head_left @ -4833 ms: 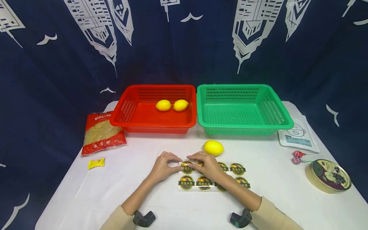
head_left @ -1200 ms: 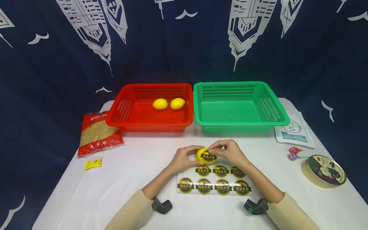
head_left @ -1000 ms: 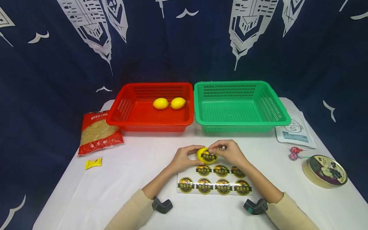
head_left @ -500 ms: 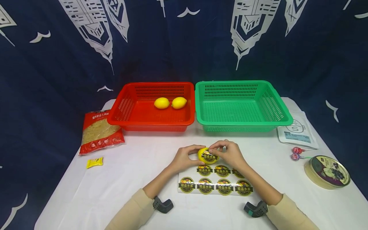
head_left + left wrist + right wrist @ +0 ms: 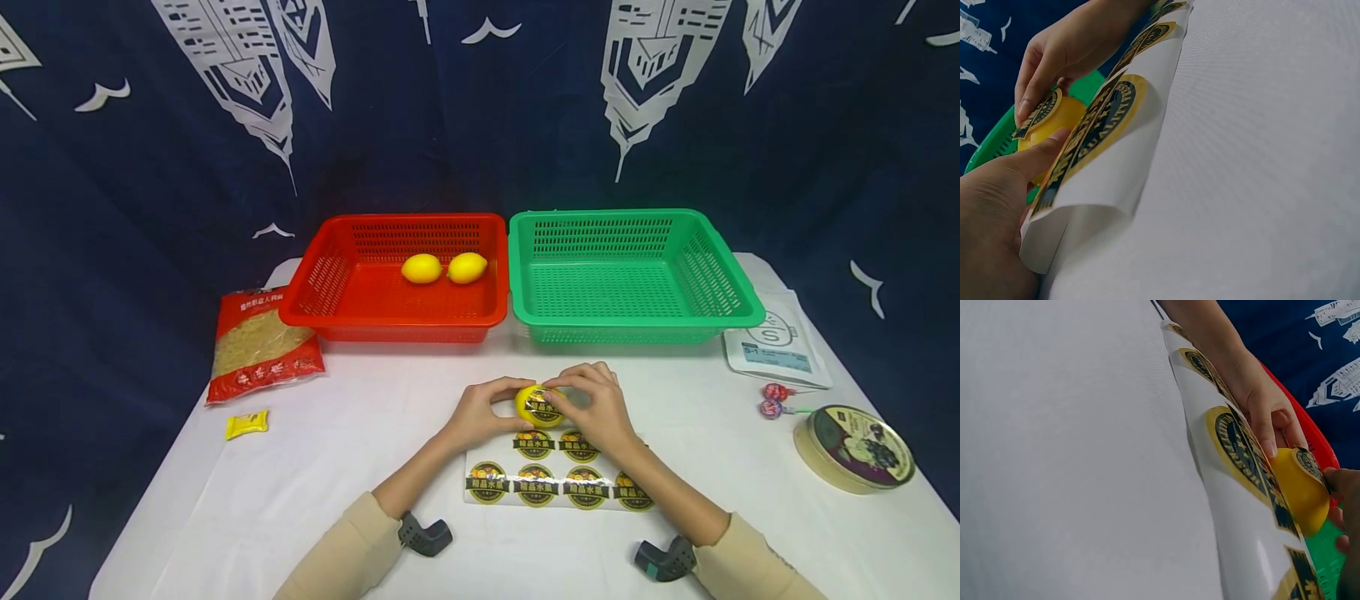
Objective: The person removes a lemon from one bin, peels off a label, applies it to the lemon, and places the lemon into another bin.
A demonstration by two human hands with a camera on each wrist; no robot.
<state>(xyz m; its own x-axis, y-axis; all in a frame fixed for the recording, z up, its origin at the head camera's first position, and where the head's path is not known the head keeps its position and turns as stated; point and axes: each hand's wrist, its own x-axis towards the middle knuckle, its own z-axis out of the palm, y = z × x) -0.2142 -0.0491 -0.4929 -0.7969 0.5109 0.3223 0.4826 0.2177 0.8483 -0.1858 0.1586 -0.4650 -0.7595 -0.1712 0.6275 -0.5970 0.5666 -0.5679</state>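
Head view: left hand (image 5: 478, 414) and right hand (image 5: 604, 410) hold a lemon (image 5: 526, 402) between their fingertips.
Left thumb and fingers curve round its left side; right thumb presses its round sticker (image 5: 542, 411), index finger above; probably best smoothed outward from the middle. Left wrist view: the sticker sheet (image 5: 1110, 165), nearer than the fingertips, hides part of the lemon. Right wrist view: the right hand is cut off.

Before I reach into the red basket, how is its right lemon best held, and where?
Probably from above, because the red basket rises around the right lemon. Pinch its middle, front and back: it lies lengthwise left to right, the other lemon close at its left.
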